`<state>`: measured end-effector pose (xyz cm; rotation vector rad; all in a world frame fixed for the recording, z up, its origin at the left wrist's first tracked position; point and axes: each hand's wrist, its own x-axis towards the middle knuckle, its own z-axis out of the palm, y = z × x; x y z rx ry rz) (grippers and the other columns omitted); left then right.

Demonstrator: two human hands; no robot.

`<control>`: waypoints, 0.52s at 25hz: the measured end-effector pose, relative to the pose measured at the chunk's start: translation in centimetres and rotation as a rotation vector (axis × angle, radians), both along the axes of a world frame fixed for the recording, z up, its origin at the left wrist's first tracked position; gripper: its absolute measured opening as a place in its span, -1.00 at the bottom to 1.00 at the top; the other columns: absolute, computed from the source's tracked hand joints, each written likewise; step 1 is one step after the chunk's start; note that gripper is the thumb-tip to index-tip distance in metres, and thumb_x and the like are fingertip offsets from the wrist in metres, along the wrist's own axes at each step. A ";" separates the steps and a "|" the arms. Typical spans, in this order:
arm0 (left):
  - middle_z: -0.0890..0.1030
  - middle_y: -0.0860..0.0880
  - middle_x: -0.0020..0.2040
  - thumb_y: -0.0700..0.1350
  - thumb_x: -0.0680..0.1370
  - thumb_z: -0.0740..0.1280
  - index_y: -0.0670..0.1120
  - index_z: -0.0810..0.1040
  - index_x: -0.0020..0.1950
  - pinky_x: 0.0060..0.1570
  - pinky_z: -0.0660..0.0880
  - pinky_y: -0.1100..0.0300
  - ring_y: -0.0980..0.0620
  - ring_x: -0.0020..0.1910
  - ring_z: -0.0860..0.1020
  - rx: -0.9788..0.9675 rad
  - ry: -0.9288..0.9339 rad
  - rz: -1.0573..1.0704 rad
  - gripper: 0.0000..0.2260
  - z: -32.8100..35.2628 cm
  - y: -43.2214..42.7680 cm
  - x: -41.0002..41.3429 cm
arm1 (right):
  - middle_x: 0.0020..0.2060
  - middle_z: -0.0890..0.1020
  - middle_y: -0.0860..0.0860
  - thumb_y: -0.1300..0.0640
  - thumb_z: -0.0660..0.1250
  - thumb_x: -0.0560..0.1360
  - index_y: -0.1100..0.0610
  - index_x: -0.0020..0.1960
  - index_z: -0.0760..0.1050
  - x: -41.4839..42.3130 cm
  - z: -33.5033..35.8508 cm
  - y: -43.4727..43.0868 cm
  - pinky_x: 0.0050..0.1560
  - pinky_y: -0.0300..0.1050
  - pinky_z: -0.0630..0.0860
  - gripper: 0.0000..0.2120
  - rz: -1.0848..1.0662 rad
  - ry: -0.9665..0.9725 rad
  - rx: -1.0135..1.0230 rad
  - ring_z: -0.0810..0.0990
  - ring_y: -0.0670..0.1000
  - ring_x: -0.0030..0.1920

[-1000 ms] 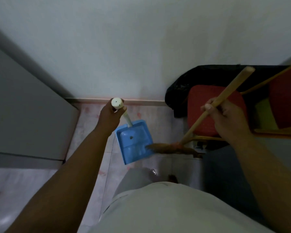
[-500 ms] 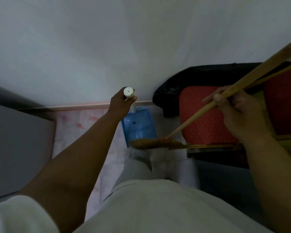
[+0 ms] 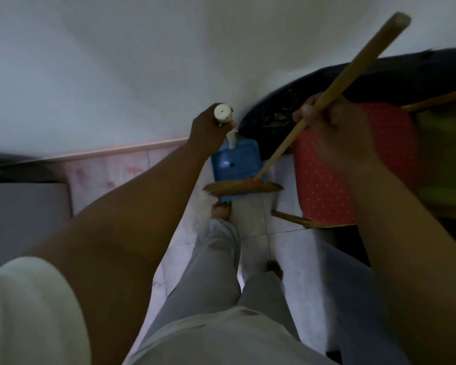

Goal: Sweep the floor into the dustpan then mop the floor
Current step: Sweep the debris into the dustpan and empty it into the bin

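A blue dustpan (image 3: 234, 160) stands on the pale tiled floor (image 3: 258, 248) close to the wall, its white upright handle gripped at the top by my left hand (image 3: 208, 127). My right hand (image 3: 334, 127) grips the wooden stick of a broom (image 3: 340, 83). The broom's straw head (image 3: 241, 187) lies across the front lip of the dustpan. My bare feet stand just behind the pan.
A red dotted chair seat (image 3: 324, 185) with a gold frame stands right of the dustpan. Behind it sits a black bag (image 3: 274, 111) against the white wall (image 3: 116, 75). A grey cabinet (image 3: 21, 214) fills the left side.
The view has tipped further down, showing my legs and feet. The broom head has stayed at the dustpan's front edge while the stick swung more upright.
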<state>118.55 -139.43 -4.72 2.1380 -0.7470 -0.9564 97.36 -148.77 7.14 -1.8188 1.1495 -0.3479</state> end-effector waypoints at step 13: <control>0.55 -0.11 0.27 -0.15 0.48 0.45 -0.14 0.49 0.34 0.34 0.39 0.01 -0.06 0.27 0.49 0.034 0.076 -0.050 -0.57 -4.1 -7.1 3.8 | -0.01 0.64 0.05 0.00 0.20 0.60 0.15 0.14 0.54 12.0 -8.7 -6.8 0.09 -0.10 0.55 -0.72 0.134 0.198 0.014 0.62 0.02 0.01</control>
